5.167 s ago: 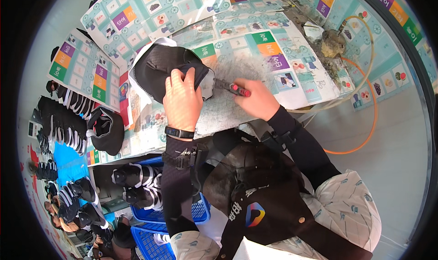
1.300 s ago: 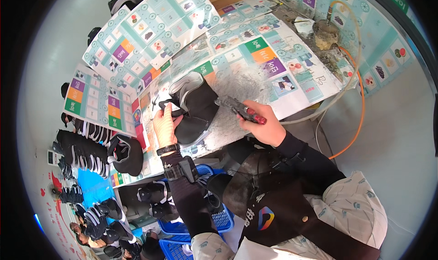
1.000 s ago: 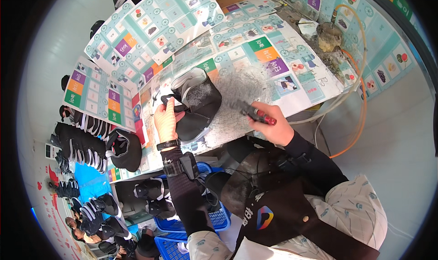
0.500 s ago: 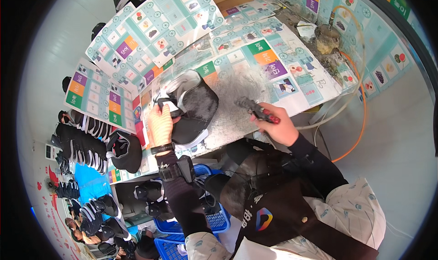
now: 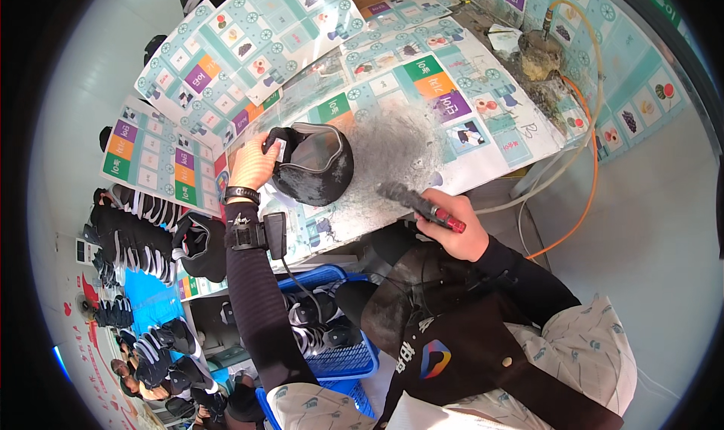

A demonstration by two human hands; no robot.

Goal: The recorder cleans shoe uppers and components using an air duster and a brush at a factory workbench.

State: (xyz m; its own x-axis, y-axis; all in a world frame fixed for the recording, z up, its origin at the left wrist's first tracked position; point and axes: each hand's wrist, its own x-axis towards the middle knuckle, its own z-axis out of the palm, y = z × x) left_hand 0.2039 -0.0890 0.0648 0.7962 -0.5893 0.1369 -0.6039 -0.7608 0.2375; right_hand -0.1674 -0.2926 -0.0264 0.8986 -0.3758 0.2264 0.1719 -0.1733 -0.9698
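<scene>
My left hand (image 5: 254, 164) grips a black shoe upper (image 5: 320, 177) by its edge, near a small white label. The upper's open collar shows a grey lining, and it is tilted just over the stained, paper-covered worktable (image 5: 400, 143). My right hand (image 5: 457, 226) is closed round a dark hand tool (image 5: 413, 198) with a rough blackened head and a red end. The tool's head points left, toward the upper, and is apart from it. A pale hose runs up to that hand; where it joins the tool is hidden.
Printed boards (image 5: 256, 34) stand along the table's far left. At back right sits a crusted pot (image 5: 540, 53) with a pale hose; an orange hose (image 5: 581, 230) hangs beside the table. Another black upper (image 5: 205, 245) and stacked shoe parts are at left. Blue baskets (image 5: 343, 363) stand below.
My left hand has moved left and slightly away, turning the upper so its collar opening shows. My right hand with the tool has shifted slightly nearer to me.
</scene>
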